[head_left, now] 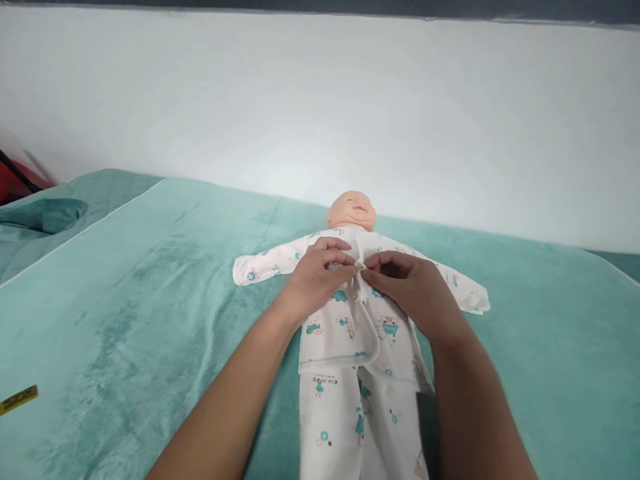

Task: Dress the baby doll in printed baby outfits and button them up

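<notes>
A baby doll (352, 208) lies on its back, head toward the wall, dressed in a white printed wrap top (345, 333) and matching trousers (330, 427). Both sleeves stretch out to the sides. At the chest, white cloth ties (361, 265) cross in a small knot or loop. My left hand (325, 270) pinches the ties from the left between thumb and forefinger, its other fingers resting over the top. From the right, my right hand (407, 283) pinches the ties at the same spot. The fingertips of both hands nearly meet there.
Beneath the doll spreads a green plush cover (135, 320). A white wall (320, 107) rises behind it. On the left are a folded green cloth (45, 213), a red item (17, 180) and a yellow-black label strip (19, 400). Something dark (428, 427) shows beside my right forearm.
</notes>
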Motion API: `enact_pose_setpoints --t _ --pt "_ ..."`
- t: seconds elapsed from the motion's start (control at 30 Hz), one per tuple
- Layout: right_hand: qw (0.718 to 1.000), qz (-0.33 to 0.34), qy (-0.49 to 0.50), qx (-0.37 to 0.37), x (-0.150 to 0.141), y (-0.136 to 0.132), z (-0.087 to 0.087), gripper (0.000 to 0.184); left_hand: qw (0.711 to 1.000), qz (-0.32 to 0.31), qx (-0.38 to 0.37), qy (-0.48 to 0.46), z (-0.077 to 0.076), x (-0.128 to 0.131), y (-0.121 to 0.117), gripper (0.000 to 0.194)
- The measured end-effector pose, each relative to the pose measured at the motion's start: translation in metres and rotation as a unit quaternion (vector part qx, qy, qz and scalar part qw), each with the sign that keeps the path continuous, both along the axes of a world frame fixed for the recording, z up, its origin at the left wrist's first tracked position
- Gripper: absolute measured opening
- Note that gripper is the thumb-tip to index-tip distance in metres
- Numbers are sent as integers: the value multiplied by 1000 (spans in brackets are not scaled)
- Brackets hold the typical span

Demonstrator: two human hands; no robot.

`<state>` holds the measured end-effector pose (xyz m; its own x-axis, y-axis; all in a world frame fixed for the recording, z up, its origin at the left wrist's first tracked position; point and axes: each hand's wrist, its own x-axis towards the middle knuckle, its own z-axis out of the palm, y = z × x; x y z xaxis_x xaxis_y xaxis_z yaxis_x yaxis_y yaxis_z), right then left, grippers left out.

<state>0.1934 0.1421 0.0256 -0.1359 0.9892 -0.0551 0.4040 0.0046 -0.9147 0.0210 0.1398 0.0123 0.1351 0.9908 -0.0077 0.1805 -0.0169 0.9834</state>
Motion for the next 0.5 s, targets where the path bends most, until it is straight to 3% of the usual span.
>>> enact_pose_setpoints --t 0.5 --pt "998 -14 -16 58 -3 2 -9 11 997 -22 -34 -66 -3 -3 2 12"
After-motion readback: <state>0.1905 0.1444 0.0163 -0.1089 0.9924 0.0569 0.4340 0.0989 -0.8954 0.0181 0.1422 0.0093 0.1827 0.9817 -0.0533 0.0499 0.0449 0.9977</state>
